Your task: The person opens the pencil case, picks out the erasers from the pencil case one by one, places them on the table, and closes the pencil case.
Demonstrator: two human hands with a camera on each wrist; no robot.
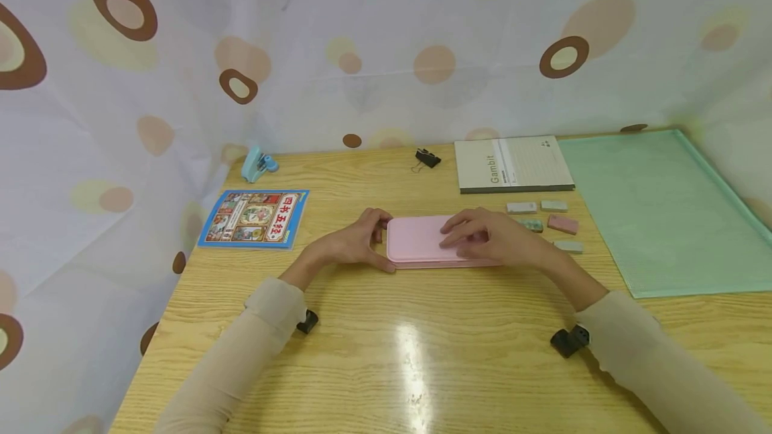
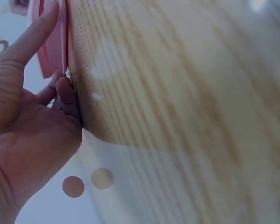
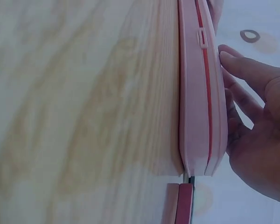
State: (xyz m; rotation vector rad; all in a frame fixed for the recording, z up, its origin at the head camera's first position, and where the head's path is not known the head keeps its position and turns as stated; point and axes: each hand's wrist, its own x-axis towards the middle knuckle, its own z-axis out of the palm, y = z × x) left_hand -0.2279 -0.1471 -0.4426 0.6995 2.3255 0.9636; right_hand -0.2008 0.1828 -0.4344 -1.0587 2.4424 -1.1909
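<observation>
A pink pencil case (image 1: 416,240) lies lengthwise on the wooden table, with its lid down and a narrow red line along the seam. My left hand (image 1: 352,240) grips its left end, thumb at the front corner and fingers round behind. On top of the lid, toward the right, rest the bent fingertips of my right hand (image 1: 497,236). The right wrist view shows the case's front side (image 3: 198,107) with a small latch (image 3: 203,37); the right thumb and fingers touch the lid there. The case's right end is hidden behind my right hand in the head view.
Several small erasers (image 1: 563,224) lie just right of the case. Behind them is a notebook (image 1: 512,166), with a green mesh pouch (image 1: 675,220) farther right. A black binder clip (image 1: 427,158), a blue stapler-like tool (image 1: 256,165) and a blue booklet (image 1: 253,220) lie behind and left.
</observation>
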